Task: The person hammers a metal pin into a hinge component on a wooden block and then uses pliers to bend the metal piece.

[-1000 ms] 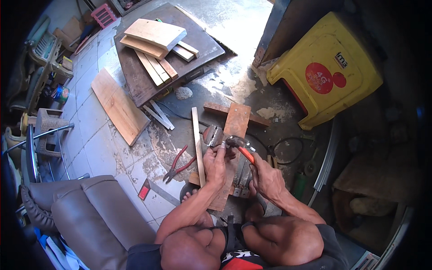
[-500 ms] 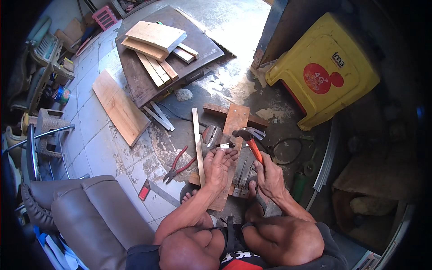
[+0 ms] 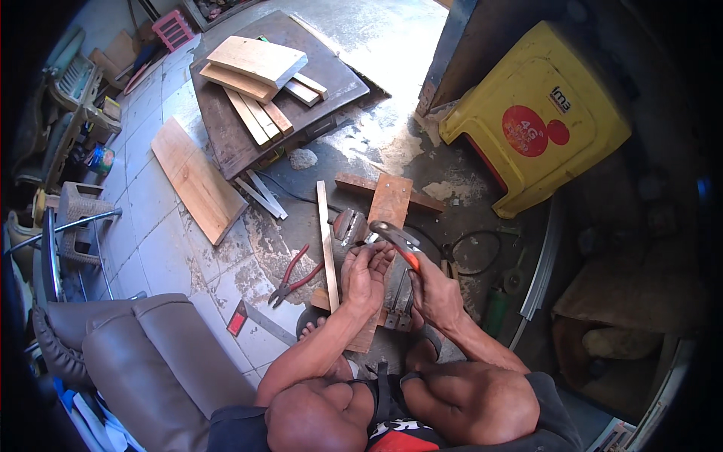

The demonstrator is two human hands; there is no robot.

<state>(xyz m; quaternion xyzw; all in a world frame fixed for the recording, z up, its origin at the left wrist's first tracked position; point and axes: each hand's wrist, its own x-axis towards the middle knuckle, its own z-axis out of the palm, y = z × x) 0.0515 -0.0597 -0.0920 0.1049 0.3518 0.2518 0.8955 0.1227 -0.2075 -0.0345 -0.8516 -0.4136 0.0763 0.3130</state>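
Note:
My right hand (image 3: 438, 294) is wrapped round the orange-red handle of a claw hammer (image 3: 395, 234). The hammer's head is low, right beside the fingertips of my left hand (image 3: 364, 277). Those fingers pinch a small shiny, whitish piece (image 3: 371, 238) against a rusty vise-like metal block (image 3: 349, 225); its exact kind is too small to tell. Under and beyond my hands runs a wooden plank (image 3: 390, 200) crossed by a darker wooden bar (image 3: 355, 182). A metal bar clamp (image 3: 398, 319) lies along the plank, partly hidden by my right hand.
Left of my hands lie a thin wood strip (image 3: 327, 248), red-handled pliers (image 3: 291, 281) and a try square (image 3: 265, 324). A board (image 3: 197, 182) leans on a low dark table (image 3: 331, 98) stacked with wood. A yellow stool (image 3: 546, 113) lies at right, a brown cushion (image 3: 162, 369) at left.
The hammer has come down and to the left, its head now at the small piece by my left fingertips. My left hand has stayed nearly in place.

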